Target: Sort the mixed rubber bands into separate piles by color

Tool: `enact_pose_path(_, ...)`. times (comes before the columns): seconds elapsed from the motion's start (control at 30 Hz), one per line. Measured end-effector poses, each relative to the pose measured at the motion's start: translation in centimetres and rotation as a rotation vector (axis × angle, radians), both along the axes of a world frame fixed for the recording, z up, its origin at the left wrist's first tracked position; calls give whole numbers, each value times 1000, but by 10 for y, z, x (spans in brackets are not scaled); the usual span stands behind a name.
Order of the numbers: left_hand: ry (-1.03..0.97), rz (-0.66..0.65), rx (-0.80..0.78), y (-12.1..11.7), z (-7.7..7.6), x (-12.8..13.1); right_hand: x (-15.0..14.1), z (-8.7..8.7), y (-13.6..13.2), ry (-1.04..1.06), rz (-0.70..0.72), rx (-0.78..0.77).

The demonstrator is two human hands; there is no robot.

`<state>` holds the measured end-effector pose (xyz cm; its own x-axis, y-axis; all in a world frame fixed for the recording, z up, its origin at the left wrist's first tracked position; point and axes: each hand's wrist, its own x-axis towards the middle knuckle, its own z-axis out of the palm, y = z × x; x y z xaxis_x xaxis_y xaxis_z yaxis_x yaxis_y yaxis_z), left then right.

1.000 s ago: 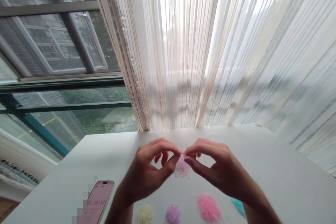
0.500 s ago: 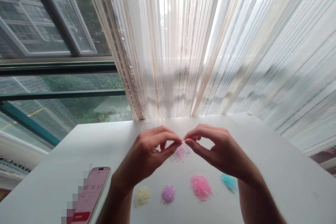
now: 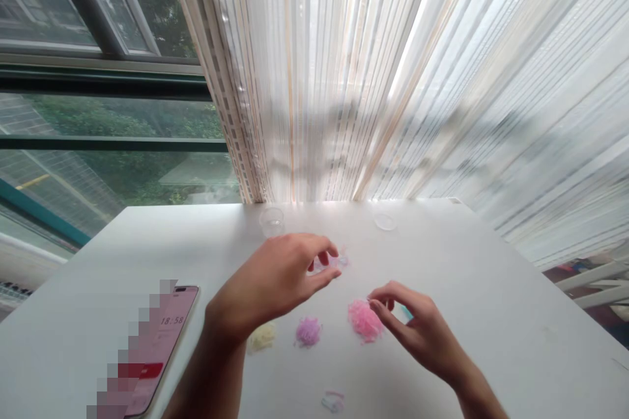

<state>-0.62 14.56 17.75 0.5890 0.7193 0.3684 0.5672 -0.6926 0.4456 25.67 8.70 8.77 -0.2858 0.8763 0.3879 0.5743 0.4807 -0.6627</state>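
Observation:
My left hand (image 3: 280,285) is over the middle of the white table with thumb and forefinger apart and nothing visible between them. Behind its fingers lies a mixed pastel heap of small thin strands (image 3: 343,259), partly hidden. Nearer to me, my right hand (image 3: 417,324) pinches thumb and forefinger together beside a pink heap of small thin strands (image 3: 364,322). A pale speck shows at its fingertips, too small to name. A purple heap (image 3: 308,332) and a pale yellow heap (image 3: 263,337) lie to the left. A turquoise heap (image 3: 406,313) is mostly behind the right hand.
A phone (image 3: 170,347) with a running timer lies at the left on the white table (image 3: 422,386). Two clear round containers or lids (image 3: 386,221) stand near the back edge, before a sheer curtain (image 3: 319,78). Several pale pieces (image 3: 333,400) lie at the front.
My fingertips, close together before, have parted. The right hand has come down toward the pink heap, and the left thumb and forefinger have spread. The view has tipped downward.

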Motion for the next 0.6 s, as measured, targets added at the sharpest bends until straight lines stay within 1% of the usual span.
enact_pose_path(0.13,22,47,-15,3,-9,-13,-3,-40,-22,46,-141,42)
enact_pose_path(0.2,45,93,-69,4,-9,-16,-4,-55,-29,40,-183,84)
enact_pose_path(0.27,96,141,-169,4,-6,-17,-2,-65,-31,28,-230,118)
enact_pose_path(0.33,144,174,-262,2,-1,-16,0,-71,-30,5,-283,128)
enact_pose_path(0.4,163,180,-314,0,3,-16,1,-73,-29,-16,-311,125)
enact_pose_path(0.5,161,174,-337,-3,6,-16,2,-76,-32,-23,-311,129)
enact_pose_path(0.6,164,178,-326,-4,5,-16,3,-81,-44,-15,-335,141)
